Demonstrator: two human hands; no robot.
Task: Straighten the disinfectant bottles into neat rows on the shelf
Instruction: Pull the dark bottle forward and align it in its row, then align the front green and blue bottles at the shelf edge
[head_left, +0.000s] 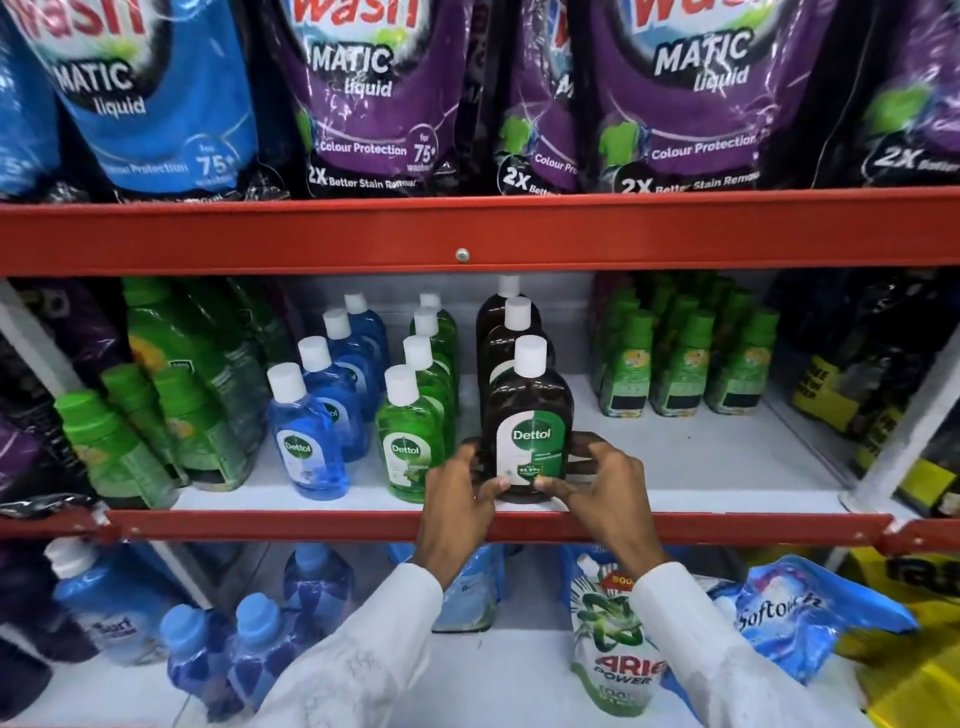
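Both hands, left hand (462, 493) and right hand (597, 480), clasping the brown bottle (527, 415) low, squaring it right of the green row (421, 384), label forward.

A shop shelving unit fills the view. Its red metal upper rail (363, 234), fixed by a bolt (462, 254) at centre, runs edge to edge toward 12 o'clock, and a matching red lower rail (260, 522) crosses the middle. Between them lies a white shelf board (701, 457) backed by a pale rear panel (566, 291). A white upright post (904, 441) slants at 3 o'clock. Above the upper rail stand purple detergent pouches (363, 93) and a blue detergent pouch (156, 93). Toward 6 o'clock a lower white shelf (493, 675) carries a green and white refill pack (613, 654). Lighting is even and bright.
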